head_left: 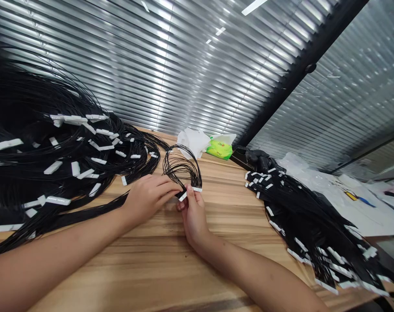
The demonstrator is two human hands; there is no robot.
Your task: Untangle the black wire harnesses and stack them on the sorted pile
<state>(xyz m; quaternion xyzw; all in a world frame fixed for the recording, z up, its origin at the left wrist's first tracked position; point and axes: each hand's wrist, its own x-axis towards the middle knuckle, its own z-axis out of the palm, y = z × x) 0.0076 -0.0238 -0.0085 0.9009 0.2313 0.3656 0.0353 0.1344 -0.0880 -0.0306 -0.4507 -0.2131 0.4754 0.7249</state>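
Over the middle of the wooden table (pixel 145 264), my two hands meet at the ends of a looped black wire harness (pixel 197 167). My left hand (pixel 153 193) pinches the wires just behind a small white connector (pixel 182 196). From the right, my right hand (pixel 194 212) grips the harness near a second white connector (pixel 197 189), thumb on top. The wires arch up and away from both hands in a round loop. Some of the fingertips and the wire ends between them are hidden.
A large heap of black wire harnesses (pixel 96 160) with white connectors covers the left side. Another pile of harnesses (pixel 307 216) lies at the right. Crumpled white tissue (pixel 193 141) and a green tissue pack (pixel 219 148) sit at the back. Yellow-and-blue pliers (pixel 359 198) lie on a white surface.
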